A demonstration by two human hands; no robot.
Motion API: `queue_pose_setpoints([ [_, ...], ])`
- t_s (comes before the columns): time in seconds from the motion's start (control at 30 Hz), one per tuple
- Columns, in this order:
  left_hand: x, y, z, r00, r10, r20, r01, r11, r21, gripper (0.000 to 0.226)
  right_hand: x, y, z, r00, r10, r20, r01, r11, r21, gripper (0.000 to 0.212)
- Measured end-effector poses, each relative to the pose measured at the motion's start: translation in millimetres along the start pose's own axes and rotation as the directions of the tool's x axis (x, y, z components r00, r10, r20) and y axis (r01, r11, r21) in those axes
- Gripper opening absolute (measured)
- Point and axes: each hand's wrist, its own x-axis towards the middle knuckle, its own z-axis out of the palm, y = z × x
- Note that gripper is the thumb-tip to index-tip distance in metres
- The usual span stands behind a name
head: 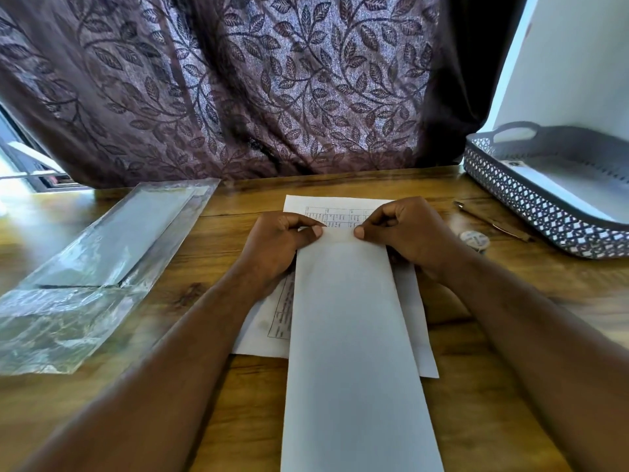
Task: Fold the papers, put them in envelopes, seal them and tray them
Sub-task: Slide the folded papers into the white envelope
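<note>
A long white envelope point(354, 342) lies lengthwise in the middle of the wooden table, its far end under both my hands. My left hand point(277, 245) and my right hand point(406, 231) have curled fingers and pinch the envelope's far end, thumbs pressing on top. Under the envelope lies a printed paper point(340, 207) with a table of text, showing beyond my fingers and at both sides. A grey lattice tray point(531, 202) stands at the far right, with a white envelope point(561, 185) inside it.
A clear plastic sleeve of envelopes point(98, 264) lies on the left of the table point(218, 386). A pen point(493, 221) and a small round roll of tape point(473, 239) sit between my right hand and the tray. A leaf-patterned curtain point(238, 83) hangs behind the table.
</note>
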Motion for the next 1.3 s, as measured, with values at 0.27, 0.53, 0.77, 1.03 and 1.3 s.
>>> queue_pose_setpoints([
  [0.27,8.3,1.0,-27.1,0.905,0.413,0.1,-0.352,0.598,0.72,0.02,0.6,12.8,-2.6,0.998,-0.032,0.059,0.031,0.999,0.009,0.002],
  [0.53,17.6,-18.1,-46.0,0.906,0.301,0.299,-0.409,0.432,0.804,0.036,3.0,9.1,1.9,0.961,-0.163,-0.225,0.157,0.987,-0.044,0.002],
  [0.77,10.6,-11.9,-59.7,0.922,0.287,0.261,-0.332,0.234,0.914,0.043,2.6,8.2,3.3,0.967,-0.063,-0.245,0.095,0.988,0.121,0.003],
  [1.03,-8.3,17.9,-13.2,0.995,0.084,0.05,-0.091,0.981,0.17,0.031,1.6,3.4,0.1,0.966,-0.002,-0.26,0.096,0.933,0.347,0.01],
  [1.3,-25.6,29.8,-7.4,0.923,-0.102,0.372,0.181,0.966,-0.183,0.044,-4.2,-14.6,-3.4,0.956,0.188,-0.227,0.041,0.677,0.735,0.05],
])
